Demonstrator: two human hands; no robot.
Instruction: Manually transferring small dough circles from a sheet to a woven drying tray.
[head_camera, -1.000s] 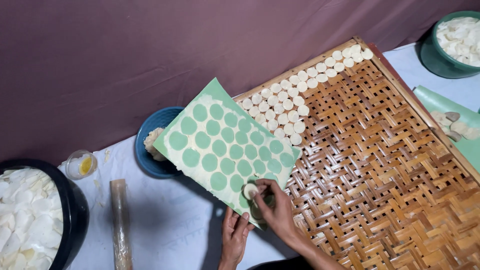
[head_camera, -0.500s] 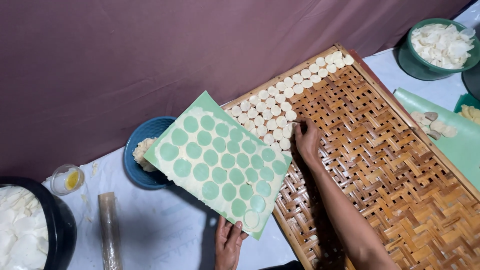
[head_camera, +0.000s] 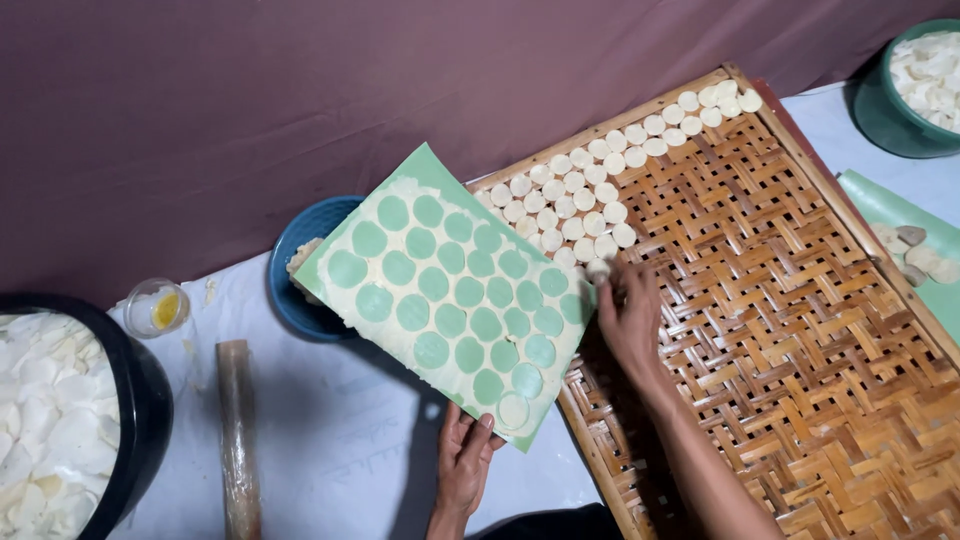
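Note:
My left hand (head_camera: 465, 462) holds the near edge of a green sheet (head_camera: 445, 290) covered with thin dough that has round holes cut out; one pale dough round still lies near its bottom corner. The sheet is tilted over a blue bowl (head_camera: 300, 270). My right hand (head_camera: 628, 318) rests on a woven bamboo tray (head_camera: 790, 330), its fingertips pinching a small pale dough round (head_camera: 598, 268) at the end of the rows of rounds (head_camera: 585, 195) laid on the tray's upper left part.
A black bowl (head_camera: 130, 420) of white pieces sits at the left. Beside it stand a small cup with yellow contents (head_camera: 158, 306) and a wrapped rolling pin (head_camera: 238, 440). A green bowl (head_camera: 890, 105) of white pieces sits top right, another green sheet (head_camera: 885, 210) beside the tray.
My right hand took a round from the sheet's lower corner, carried it up over the tray and now sets it down at the end of the rows. The sheet stays held.

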